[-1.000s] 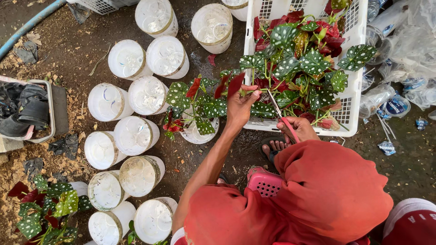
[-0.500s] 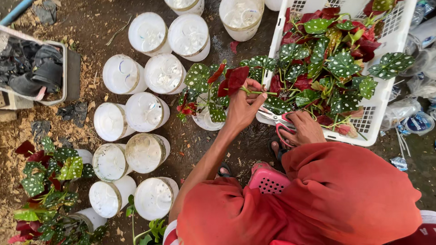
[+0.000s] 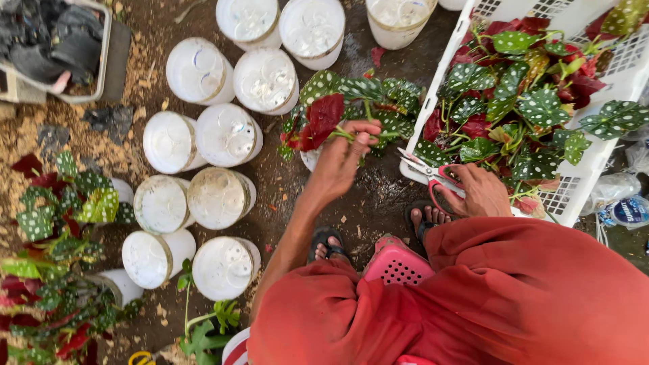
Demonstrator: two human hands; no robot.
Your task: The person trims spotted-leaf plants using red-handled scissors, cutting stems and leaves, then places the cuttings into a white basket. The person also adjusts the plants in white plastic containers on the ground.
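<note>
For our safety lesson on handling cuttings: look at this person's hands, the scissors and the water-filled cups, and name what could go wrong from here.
1. The right hand grips the scissors with blades open and pointing toward the left hand; a careless reach might nick fingers.
2. The left hand holds a spotted cutting by its thin stem, which could snap.
3. The white cups stand crowded near the sandalled feet; a shift could tip one.

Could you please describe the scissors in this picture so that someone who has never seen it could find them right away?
Start at the white slatted crate full of spotted green and red leaves on the right. At its near left corner rests the right hand, and the scissors sit in it, blades pointing left. They are the only metal tool here, with red handles.
</note>
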